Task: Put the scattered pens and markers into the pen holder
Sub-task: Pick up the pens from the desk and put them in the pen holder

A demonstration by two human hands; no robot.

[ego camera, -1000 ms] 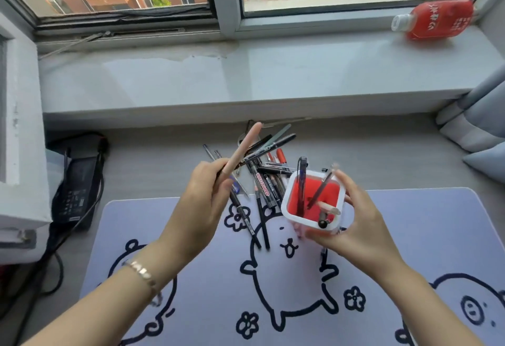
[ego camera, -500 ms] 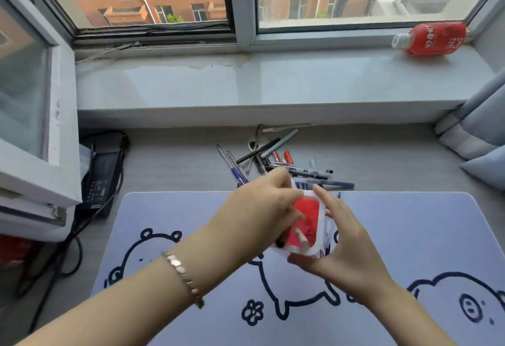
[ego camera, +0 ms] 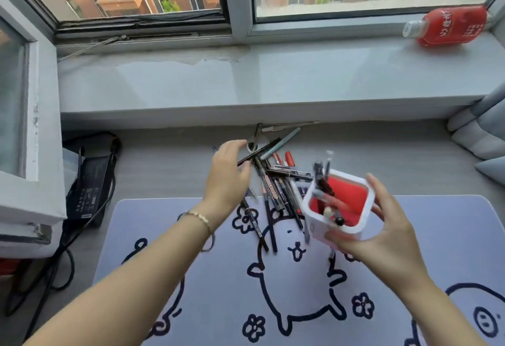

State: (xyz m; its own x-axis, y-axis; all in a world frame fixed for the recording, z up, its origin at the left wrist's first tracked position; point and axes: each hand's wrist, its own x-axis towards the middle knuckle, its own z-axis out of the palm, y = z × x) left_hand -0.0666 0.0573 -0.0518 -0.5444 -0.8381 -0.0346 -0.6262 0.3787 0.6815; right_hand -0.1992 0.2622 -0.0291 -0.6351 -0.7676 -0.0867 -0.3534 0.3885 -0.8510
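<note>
A white square pen holder [ego camera: 318, 229] with a red inside sits in my right hand [ego camera: 382, 239], lifted and tilted above the mat; several pens stand in it. A pile of scattered pens and markers [ego camera: 276, 181] lies on the grey desk just beyond the mat's far edge. My left hand [ego camera: 228, 176] hovers over the left end of the pile, fingers curled apart around the tip of a black pen [ego camera: 257, 153], with no clear grip on it. More pens [ego camera: 257, 229] lie across the mat below that hand.
A lilac desk mat [ego camera: 437, 236] with black pig drawings covers the near desk. A black power brick [ego camera: 91, 181] with cables lies at the left beside an open window sash [ego camera: 30, 116]. A red bottle [ego camera: 451, 27] lies on the sill; grey cushions [ego camera: 481, 140] sit at the right.
My left hand has left the holder's mouth, where it dropped a pen, and moved back left over the pile. The holder has shifted right and up in my right hand.
</note>
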